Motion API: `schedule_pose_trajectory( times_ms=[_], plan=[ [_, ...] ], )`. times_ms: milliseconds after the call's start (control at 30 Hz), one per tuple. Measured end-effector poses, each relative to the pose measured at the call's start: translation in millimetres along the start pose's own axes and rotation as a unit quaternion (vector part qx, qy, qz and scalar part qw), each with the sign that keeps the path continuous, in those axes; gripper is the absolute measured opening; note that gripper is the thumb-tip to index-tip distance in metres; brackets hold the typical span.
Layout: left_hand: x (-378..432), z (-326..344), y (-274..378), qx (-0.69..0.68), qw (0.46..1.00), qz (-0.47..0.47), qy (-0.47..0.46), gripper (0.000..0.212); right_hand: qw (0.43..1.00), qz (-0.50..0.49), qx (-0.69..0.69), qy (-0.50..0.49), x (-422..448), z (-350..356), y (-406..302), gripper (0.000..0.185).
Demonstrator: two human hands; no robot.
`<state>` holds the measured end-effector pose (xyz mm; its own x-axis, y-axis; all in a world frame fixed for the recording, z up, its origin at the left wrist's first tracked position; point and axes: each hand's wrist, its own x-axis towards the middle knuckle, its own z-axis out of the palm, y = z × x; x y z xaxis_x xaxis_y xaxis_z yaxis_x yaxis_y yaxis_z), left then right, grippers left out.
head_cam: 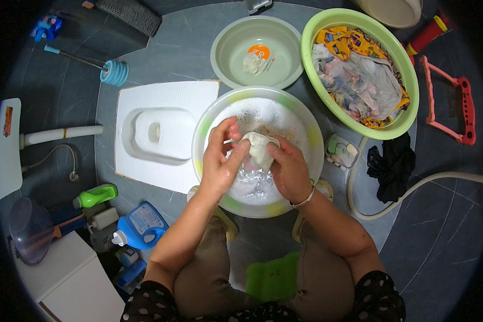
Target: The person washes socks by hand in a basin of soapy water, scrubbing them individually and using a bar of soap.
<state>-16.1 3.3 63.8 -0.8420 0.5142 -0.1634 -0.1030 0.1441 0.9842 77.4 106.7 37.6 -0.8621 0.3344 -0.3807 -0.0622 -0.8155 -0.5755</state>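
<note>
A small wet off-white cloth item [261, 152], perhaps a sock, is held up between both hands. My left hand [220, 163] pinches its left edge with the thumb, the other fingers raised and bent. Gripping the right edge is my right hand [292, 173], with a bracelet at the wrist. Below them stands a round basin [314, 189] with a green and yellow patterned rim, full of sudsy water [261, 105]. Something pinkish shows in the water under the cloth. What else lies beneath the foam is hidden.
Behind stands a pale green basin [222, 52] holding a crumpled white cloth [254, 64]. A lime-green tub [312, 76] of clothes is at right, near a soap box [342, 151] and hose [366, 217]. Left are a squat toilet [165, 94] and a blue detergent bottle [141, 225].
</note>
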Motion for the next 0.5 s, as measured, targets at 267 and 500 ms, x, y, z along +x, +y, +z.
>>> schedule_pose_trajectory(
  times_ms=[267,500],
  plan=[
    [5.2,-11.0,-14.7,-0.226,0.953,-0.158,-0.123,0.016,0.994,-0.052,-0.095,0.033,4.6,-4.5,4.4,0.024],
    [3.2,-6.7,-26.8,-0.288,0.918,-0.263,-0.066,0.03,0.749,-0.335,-0.562,-0.101,-14.3,37.1,10.7,0.014]
  ],
)
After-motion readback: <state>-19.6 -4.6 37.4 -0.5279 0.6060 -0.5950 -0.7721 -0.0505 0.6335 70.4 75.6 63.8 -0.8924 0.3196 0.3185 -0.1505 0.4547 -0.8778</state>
